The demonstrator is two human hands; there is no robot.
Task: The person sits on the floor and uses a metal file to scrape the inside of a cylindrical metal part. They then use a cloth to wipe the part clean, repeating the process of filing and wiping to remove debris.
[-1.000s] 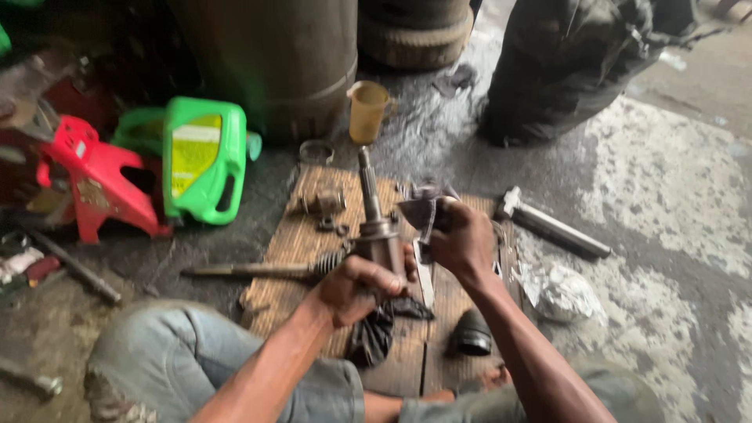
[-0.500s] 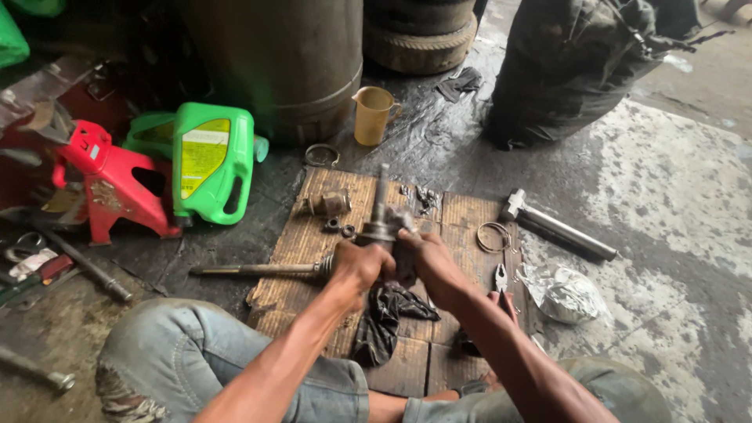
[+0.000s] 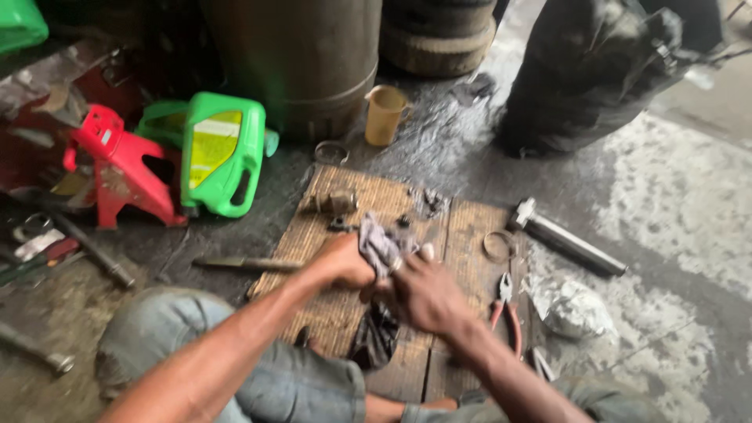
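Both hands meet over a wooden board [image 3: 462,235] on the grimy floor. My left hand [image 3: 345,262] and my right hand [image 3: 423,294] are closed around a greyish rag [image 3: 381,244] bunched between them. A dark cloth [image 3: 374,333] hangs below the hands. The metal shaft seen earlier is hidden by the rag and hands. Small metal parts [image 3: 333,204] lie on the board's far end.
A green oil jug [image 3: 219,153] and red jack stand [image 3: 117,168] sit at the left. A yellowish cup [image 3: 385,114] stands by a dark drum [image 3: 294,55]. Red-handled pliers [image 3: 505,309], a metal ring [image 3: 498,245], a steel shaft [image 3: 568,239], crumpled plastic [image 3: 572,305], a black bag [image 3: 595,70].
The upright shaft held a second ago is no longer visible. Both hands have come down lower onto the board and now clutch a rag between them.
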